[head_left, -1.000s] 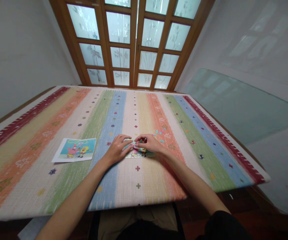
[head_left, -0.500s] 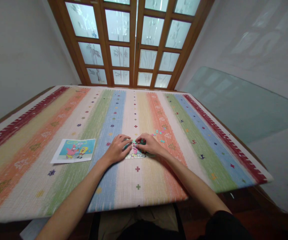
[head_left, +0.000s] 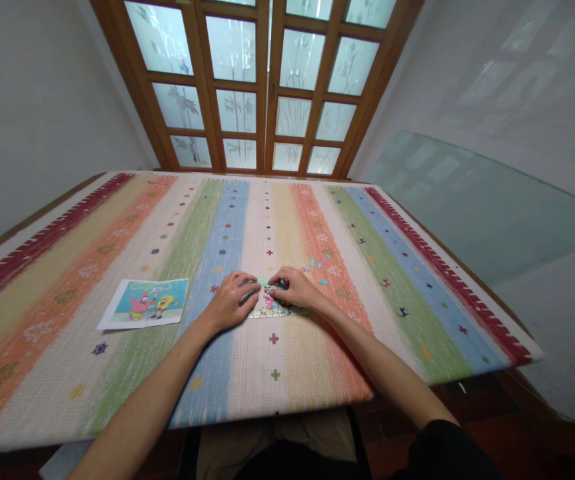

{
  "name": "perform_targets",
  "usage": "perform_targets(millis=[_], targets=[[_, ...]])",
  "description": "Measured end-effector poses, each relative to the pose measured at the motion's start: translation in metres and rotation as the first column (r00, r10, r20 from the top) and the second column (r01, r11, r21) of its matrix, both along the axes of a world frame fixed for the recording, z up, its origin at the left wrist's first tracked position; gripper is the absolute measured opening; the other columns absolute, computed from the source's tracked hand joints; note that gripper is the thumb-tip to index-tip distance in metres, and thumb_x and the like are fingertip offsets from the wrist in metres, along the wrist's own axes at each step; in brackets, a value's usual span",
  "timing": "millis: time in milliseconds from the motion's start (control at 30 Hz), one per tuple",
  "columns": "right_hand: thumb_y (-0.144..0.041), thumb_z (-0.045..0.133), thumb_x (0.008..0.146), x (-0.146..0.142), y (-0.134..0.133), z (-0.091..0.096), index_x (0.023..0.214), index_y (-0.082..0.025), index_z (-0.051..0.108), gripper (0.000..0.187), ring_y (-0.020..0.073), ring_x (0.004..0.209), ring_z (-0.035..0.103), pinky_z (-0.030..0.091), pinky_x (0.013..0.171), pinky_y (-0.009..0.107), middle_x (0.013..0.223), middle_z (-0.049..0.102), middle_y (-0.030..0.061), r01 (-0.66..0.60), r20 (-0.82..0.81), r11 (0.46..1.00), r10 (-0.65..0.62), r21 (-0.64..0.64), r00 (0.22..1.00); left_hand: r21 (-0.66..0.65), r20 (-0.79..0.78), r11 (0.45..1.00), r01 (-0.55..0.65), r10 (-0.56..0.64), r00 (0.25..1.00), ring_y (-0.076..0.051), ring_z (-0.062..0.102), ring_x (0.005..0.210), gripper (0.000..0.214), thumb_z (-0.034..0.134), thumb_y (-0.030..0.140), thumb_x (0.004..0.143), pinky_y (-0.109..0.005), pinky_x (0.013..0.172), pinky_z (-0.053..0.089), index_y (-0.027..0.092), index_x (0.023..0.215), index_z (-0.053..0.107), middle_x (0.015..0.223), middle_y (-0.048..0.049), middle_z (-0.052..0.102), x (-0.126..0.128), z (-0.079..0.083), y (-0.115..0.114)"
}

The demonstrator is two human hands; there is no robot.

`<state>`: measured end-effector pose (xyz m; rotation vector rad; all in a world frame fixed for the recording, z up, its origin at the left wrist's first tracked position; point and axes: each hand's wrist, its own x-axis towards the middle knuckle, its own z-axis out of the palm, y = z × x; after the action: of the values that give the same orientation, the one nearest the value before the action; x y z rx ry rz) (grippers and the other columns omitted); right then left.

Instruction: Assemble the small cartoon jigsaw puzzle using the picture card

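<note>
A small, partly assembled jigsaw puzzle [head_left: 271,307] lies on the striped cloth in the middle of the table [head_left: 117,373]. My left hand [head_left: 230,300] rests on its left edge, fingers curled and pressed onto the pieces. My right hand [head_left: 297,288] sits on its right side, fingertips pinched over a small piece at the top edge; the piece itself is too small to make out. Both hands meet over the puzzle and hide much of it. Several loose turquoise pieces [head_left: 317,265] lie just beyond my right hand.
A printed cartoon reference picture [head_left: 144,303] lies flat to the left of my hands. Wooden glazed doors [head_left: 262,87] stand behind the table. A sheet of glass [head_left: 472,207] leans against the right wall. The table's near edge is just above my lap.
Both hands stay on the puzzle; the fingertips have drawn slightly closer at its top edge. The camera has tilted a little, shifting the scene.
</note>
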<state>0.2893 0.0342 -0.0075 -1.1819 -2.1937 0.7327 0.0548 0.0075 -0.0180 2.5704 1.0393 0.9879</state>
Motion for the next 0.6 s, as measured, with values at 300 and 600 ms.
perform_targets(millis=[300, 600], targets=[[-0.016, 0.072, 0.079, 0.004, -0.006, 0.002, 0.095, -0.015, 0.075, 0.017, 0.0191, 0.084, 0.059, 0.045, 0.081, 0.032, 0.086, 0.067, 0.0046, -0.039, 0.067, 0.995, 0.033, 0.092, 0.997, -0.009, -0.032, 0.998, 0.070, -0.070, 0.997, -0.027, 0.057, 0.110, 0.026, 0.061, 0.031, 0.095, -0.047, 0.098, 0.048, 0.023, 0.117, 0.073, 0.115, -0.0103, 0.066, 0.000, 0.001, -0.003], [-0.016, 0.063, 0.090, 0.012, -0.025, 0.000, 0.111, -0.018, 0.074, 0.024, 0.0192, 0.088, 0.055, 0.044, 0.080, 0.031, 0.092, 0.060, 0.0060, -0.123, 0.187, 0.962, 0.078, 0.242, 0.979, 0.013, -0.078, 0.994, 0.107, -0.106, 0.991, -0.027, 0.056, 0.109, 0.027, 0.063, 0.034, 0.094, -0.047, 0.097, 0.048, 0.024, 0.117, 0.073, 0.115, -0.0104, 0.066, 0.001, 0.003, -0.004]])
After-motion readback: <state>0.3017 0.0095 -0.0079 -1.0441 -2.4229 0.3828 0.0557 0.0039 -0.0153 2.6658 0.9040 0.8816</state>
